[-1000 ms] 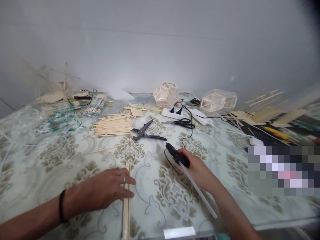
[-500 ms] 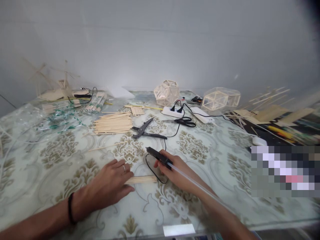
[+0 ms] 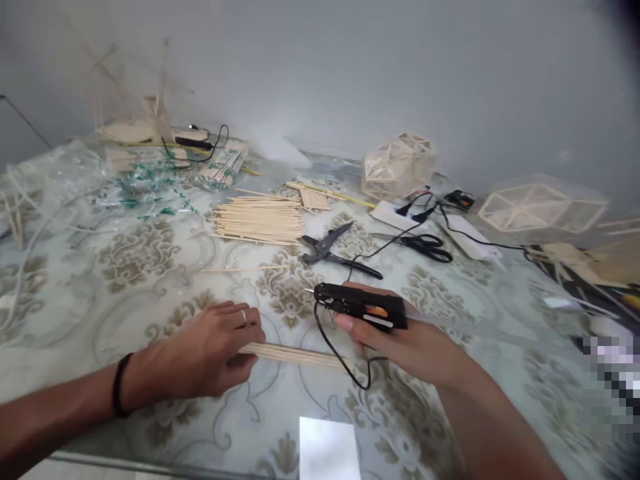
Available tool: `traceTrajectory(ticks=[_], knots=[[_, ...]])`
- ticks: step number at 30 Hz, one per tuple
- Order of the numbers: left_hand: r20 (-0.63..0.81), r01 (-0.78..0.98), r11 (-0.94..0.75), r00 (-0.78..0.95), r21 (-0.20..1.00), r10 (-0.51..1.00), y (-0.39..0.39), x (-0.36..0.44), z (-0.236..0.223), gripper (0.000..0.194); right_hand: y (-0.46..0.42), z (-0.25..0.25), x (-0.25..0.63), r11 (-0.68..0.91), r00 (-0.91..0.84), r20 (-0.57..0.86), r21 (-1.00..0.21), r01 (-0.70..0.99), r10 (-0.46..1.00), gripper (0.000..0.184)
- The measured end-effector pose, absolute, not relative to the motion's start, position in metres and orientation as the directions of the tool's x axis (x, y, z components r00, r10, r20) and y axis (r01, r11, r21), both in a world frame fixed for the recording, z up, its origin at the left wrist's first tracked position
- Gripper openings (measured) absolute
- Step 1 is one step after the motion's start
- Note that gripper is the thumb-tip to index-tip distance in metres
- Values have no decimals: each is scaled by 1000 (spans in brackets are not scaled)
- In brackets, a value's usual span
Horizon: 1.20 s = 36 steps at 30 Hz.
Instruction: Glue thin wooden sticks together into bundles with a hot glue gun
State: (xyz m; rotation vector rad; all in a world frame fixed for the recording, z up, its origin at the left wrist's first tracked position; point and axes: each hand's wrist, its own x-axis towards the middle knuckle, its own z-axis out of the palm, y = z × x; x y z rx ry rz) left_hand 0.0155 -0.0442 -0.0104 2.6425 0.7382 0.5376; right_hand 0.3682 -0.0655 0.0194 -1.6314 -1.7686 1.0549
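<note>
My left hand (image 3: pixel 213 350) lies palm down on the left end of a small bundle of wooden sticks (image 3: pixel 300 356), which rests flat on the patterned table; the fingers are curled over the sticks. My right hand (image 3: pixel 400 337) grips a black hot glue gun (image 3: pixel 363 307) just above the bundle's right part. Its nozzle points left and its black cord loops down over the sticks.
Behind lie a pile of loose sticks (image 3: pixel 260 220), black pliers (image 3: pixel 335 253), black scissors (image 3: pixel 425 243), a white power strip (image 3: pixel 400 217) with plugged cords, and two stick polyhedra (image 3: pixel 397 167) (image 3: pixel 543 207). Plastic bags (image 3: pixel 60 187) and a stick model (image 3: pixel 135 120) sit at the far left.
The stick bundle has been turned from lying lengthwise to crosswise under my left hand. My right hand brought the glue gun in from the right to just above the bundle.
</note>
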Motion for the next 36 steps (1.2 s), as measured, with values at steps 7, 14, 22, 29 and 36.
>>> traceTrajectory(ticks=[7, 14, 22, 29, 36], knots=[[296, 408, -750, 738, 520, 606, -49, 16, -22, 14, -47, 49, 340, 176, -581, -165, -857, 485, 797, 46], [267, 430, -700, 708, 570, 653, -52, 13, -19, 22, -52, 43, 323, 306, -630, -77, -825, 476, 773, 37], [265, 436, -672, 684, 599, 680, -52, 16, -21, 41, -68, 19, 299, 344, -586, -16, -796, 498, 810, 23], [250, 448, -664, 683, 598, 686, -54, 16, -21, 41, -55, 36, 302, 284, -598, -131, -787, 548, 791, 24], [237, 454, -642, 671, 617, 702, -53, 19, -23, 37, -57, 27, 292, 264, -586, -147, -788, 556, 797, 24]])
